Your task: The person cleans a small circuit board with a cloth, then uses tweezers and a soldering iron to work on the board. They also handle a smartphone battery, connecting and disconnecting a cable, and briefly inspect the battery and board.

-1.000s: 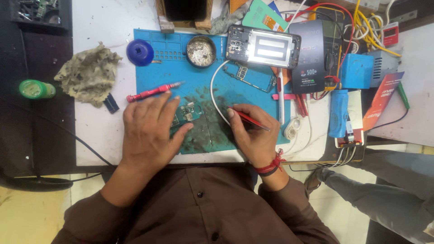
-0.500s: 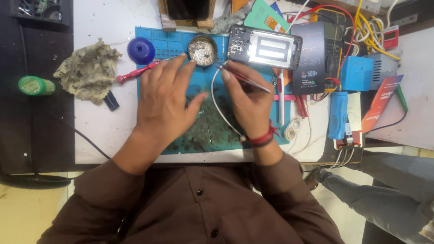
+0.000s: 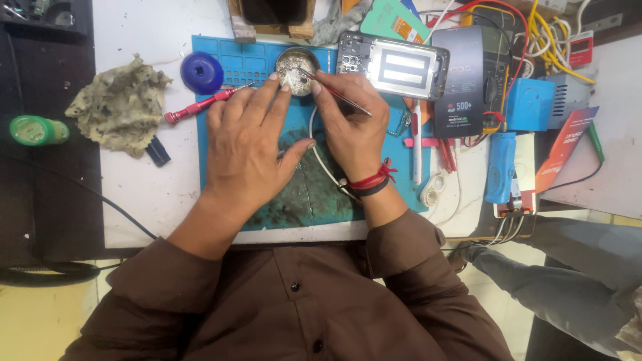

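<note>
Two hands are working over a blue mat (image 3: 221, 167) in the head view. The right hand (image 3: 351, 120) is pinching tweezers (image 3: 334, 91) between thumb and fingers, their tip dipping into a small round tin (image 3: 296, 65) at the mat's top edge. The left hand (image 3: 247, 144) is lying flat with fingers spread wide, holding nothing — its fingertips (image 3: 273, 79) just beside the tin. A red screwdriver (image 3: 197, 107) is lying left of that hand, near a blue cap (image 3: 202, 72). An opened phone (image 3: 393, 66) is sitting right of the tin — a stained rag (image 3: 120, 105) well off to the left.
</note>
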